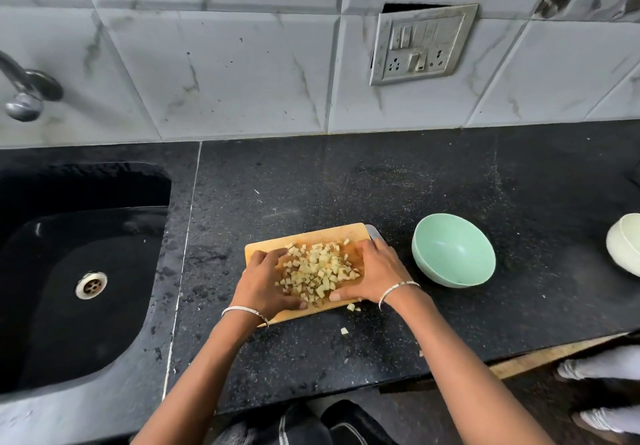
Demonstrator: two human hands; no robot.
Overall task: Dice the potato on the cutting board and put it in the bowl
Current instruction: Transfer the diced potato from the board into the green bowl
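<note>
Open, fingers loosely extended: left hand and right hand, pressing against potato dice between them on cutting board. Bowl just beyond right hand.

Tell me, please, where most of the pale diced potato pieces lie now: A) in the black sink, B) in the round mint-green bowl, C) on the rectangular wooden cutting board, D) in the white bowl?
C: the pale diced potato pieces sit heaped on the rectangular wooden cutting board between the left hand and the right hand, while the round mint-green bowl beside it looks empty.
</note>
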